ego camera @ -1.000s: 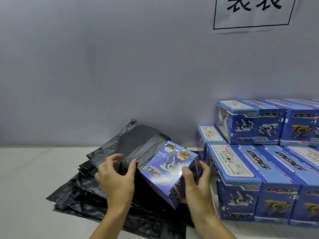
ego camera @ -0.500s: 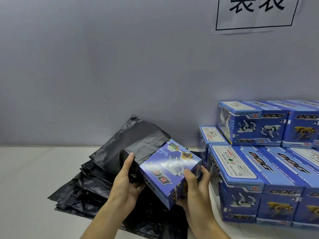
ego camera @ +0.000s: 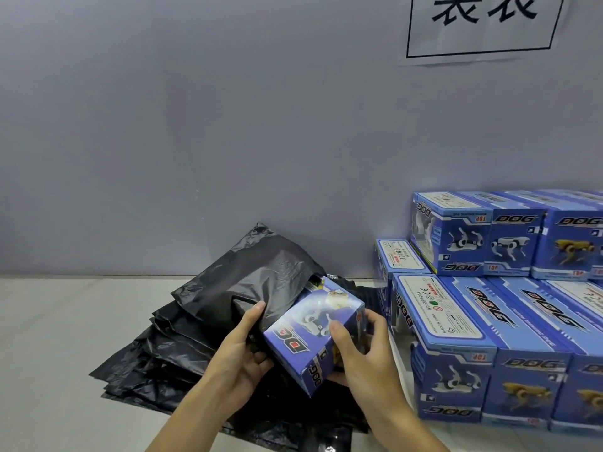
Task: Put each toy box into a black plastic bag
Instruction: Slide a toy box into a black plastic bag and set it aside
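A blue toy box (ego camera: pixel 310 334) printed with a robot dog is tilted, its far end inside the mouth of a black plastic bag (ego camera: pixel 254 282). My right hand (ego camera: pixel 362 357) grips the box's near end, thumb on top, fingers round the right side. My left hand (ego camera: pixel 238 353) holds the bag's opening edge beside the box, thumb pinching the plastic. The bag lies raised over a flat pile of black bags (ego camera: pixel 169 360) on the table.
Stacked blue toy boxes (ego camera: pixel 489 321) fill the right side in two tiers, close to my right hand. The white table (ego camera: pixel 58 337) extends to the left. A grey wall stands behind, with a paper sign (ego camera: pixel 483 24) at the upper right.
The box has slid further into the bag's mouth. My left hand turned from resting on the bag to pinching its opening edge; my right hand pushed the box up and left.
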Available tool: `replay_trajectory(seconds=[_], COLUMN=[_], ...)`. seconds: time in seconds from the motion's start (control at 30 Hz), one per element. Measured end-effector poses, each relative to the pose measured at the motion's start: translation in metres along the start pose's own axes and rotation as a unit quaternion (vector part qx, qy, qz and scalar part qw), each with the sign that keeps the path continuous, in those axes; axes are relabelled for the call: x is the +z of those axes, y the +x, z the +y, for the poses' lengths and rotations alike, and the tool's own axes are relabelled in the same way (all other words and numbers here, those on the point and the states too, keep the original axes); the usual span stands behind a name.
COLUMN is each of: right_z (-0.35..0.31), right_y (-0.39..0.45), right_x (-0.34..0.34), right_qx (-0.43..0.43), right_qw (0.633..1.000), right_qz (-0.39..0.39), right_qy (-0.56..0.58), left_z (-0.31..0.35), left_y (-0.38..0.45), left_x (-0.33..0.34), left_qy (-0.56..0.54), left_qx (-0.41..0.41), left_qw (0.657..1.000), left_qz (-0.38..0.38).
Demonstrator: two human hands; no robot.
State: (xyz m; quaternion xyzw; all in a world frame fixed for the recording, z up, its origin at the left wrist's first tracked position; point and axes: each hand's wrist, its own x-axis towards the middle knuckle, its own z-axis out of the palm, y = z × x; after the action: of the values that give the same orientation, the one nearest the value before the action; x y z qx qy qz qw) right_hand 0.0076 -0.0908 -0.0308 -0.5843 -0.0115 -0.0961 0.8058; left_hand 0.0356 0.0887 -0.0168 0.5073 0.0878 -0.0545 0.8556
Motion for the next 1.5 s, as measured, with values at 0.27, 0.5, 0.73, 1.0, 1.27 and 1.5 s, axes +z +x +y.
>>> replay_trajectory(seconds=[0.27, 0.5, 0.73, 1.0, 1.27, 1.5], right_z=[-0.003, -0.005, -0.003, 0.003, -0.005, -0.005], right_y=[-0.002, -0.005, -0.005, 0.003, 0.01, 0.01], right_x=[0.003, 0.003, 0.004, 0.004, 0.002, 0.0], right_qx=[-0.009, 0.015, -0.017, -0.002, 0.144, 0.118], right_qw=[0.999, 1.0, 1.0, 0.999, 0.988, 0.982], right_qz=[0.032, -0.006, 0.02, 0.041, 0.026, 0.113], right_qy=[0.028, 0.02, 0.013, -0.007, 0.054, 0.09], left_z=[0.001, 0.011, 0.005, 0.0, 0.004, -0.004], left_y=[-0.006, -0.001, -0.011, -0.016, -0.011, -0.013], left_x=[0.007, 0.001, 0.01, 0.019, 0.013, 0.014], left_qy=[0.016, -0.088, -0.033, 0.004, -0.034, 0.06], left_qx=[-0.001, 0.049, 0.007, 0.011, 0.034, -0.015], left_qw=[0.998, 0.995, 0.998, 0.997, 0.997, 0.992], left_qz=[-0.067, 0.012, -0.053, -0.079, -0.065, -0.113])
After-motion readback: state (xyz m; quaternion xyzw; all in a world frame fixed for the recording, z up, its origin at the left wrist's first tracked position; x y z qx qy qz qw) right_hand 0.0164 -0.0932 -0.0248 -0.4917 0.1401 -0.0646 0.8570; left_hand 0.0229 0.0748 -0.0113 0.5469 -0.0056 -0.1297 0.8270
